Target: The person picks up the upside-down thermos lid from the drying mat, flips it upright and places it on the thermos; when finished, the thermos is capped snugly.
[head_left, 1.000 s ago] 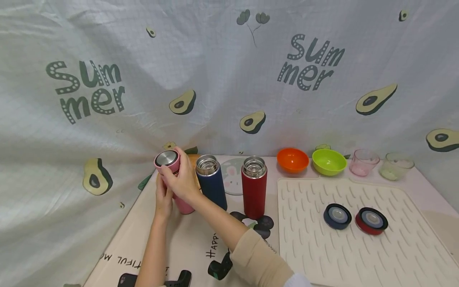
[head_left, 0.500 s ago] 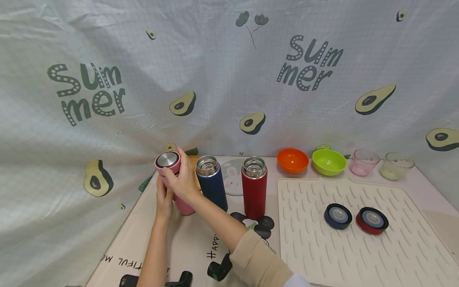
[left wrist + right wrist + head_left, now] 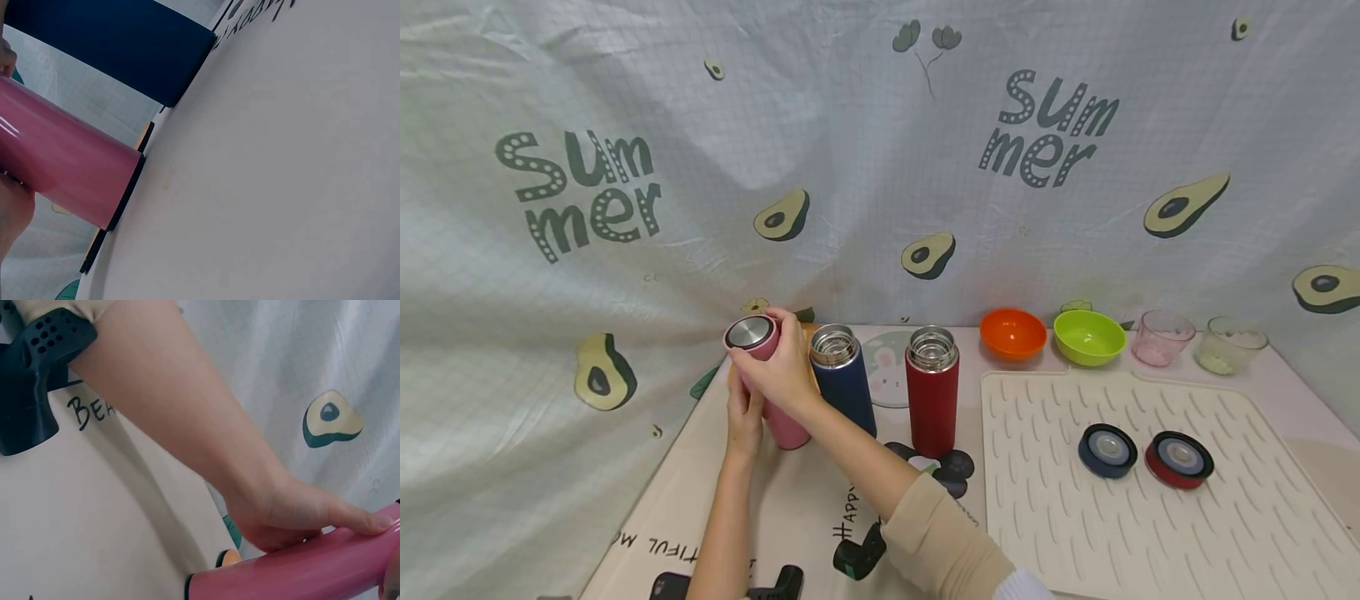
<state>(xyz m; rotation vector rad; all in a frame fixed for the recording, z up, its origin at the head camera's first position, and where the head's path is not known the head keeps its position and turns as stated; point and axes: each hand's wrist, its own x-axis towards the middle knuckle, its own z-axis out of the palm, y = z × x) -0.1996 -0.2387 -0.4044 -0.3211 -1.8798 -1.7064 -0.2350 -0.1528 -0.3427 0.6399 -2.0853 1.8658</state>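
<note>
A pink thermos (image 3: 786, 427) stands upright at the table's left, topped by a pink lid with a steel disc (image 3: 750, 332). My left hand (image 3: 745, 421) grips its body from the near left side; in the right wrist view the left thumb lies along the pink wall. Around the lid, my right hand (image 3: 782, 367) curls its fingers and thumb. Just right of it are an uncapped blue thermos (image 3: 846, 392) and an uncapped red thermos (image 3: 932, 412). The left wrist view shows the pink thermos's black base edge on the table. Part of the left hand is hidden behind the right.
On the cream ribbed mat (image 3: 1075, 533) lie a blue lid (image 3: 1107, 451) and a red lid (image 3: 1179, 460). Behind it stand an orange bowl (image 3: 1012, 335), a green bowl (image 3: 1089, 338), a pink glass (image 3: 1162, 339) and a greenish glass (image 3: 1230, 347). A printed curtain (image 3: 850, 167) hangs behind.
My right hand has turned slightly on the pink lid, its thumb shifting along the near side. The dark seam beneath the lid no longer shows. The left hand stays on the body.
</note>
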